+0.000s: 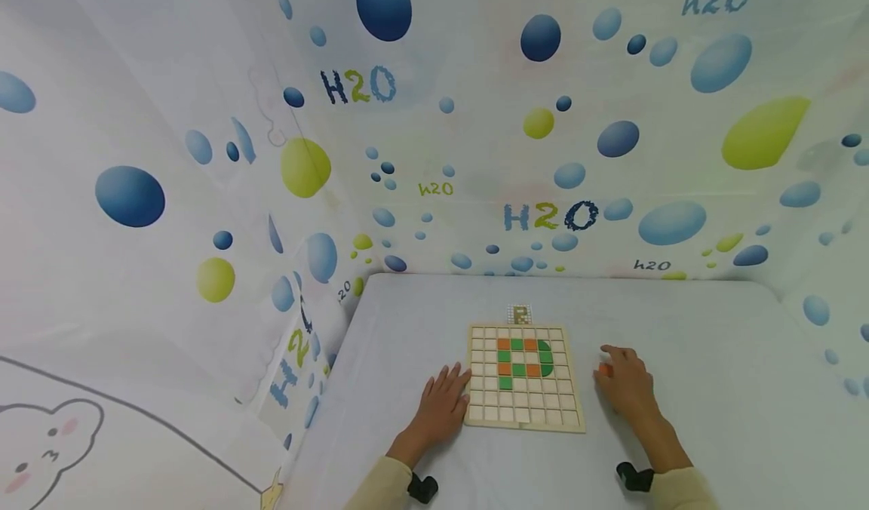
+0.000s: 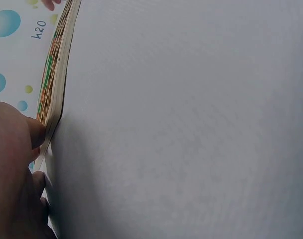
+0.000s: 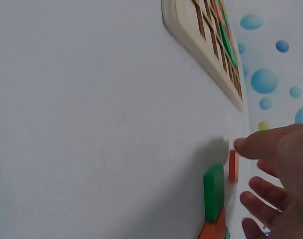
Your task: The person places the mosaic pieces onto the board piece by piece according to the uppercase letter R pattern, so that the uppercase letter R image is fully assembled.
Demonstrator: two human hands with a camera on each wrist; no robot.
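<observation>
A square wooden grid board lies on the white table, with green and orange tiles set in some of its cells. My left hand rests at the board's left edge, its fingers extended and touching the rim. To the right of the board, my right hand hovers low over loose pieces, fingers bent loosely and apart. An orange tile lies just below the thumb in the right wrist view, and no grip on it shows. Beside it are a green block and another orange piece, partly out of frame.
Beyond the board's far edge lies a small card with a brownish pattern on a grid. White cloth printed with blue and green drops hangs behind and to the left. Dark wrist-worn pieces sit by both sleeves.
</observation>
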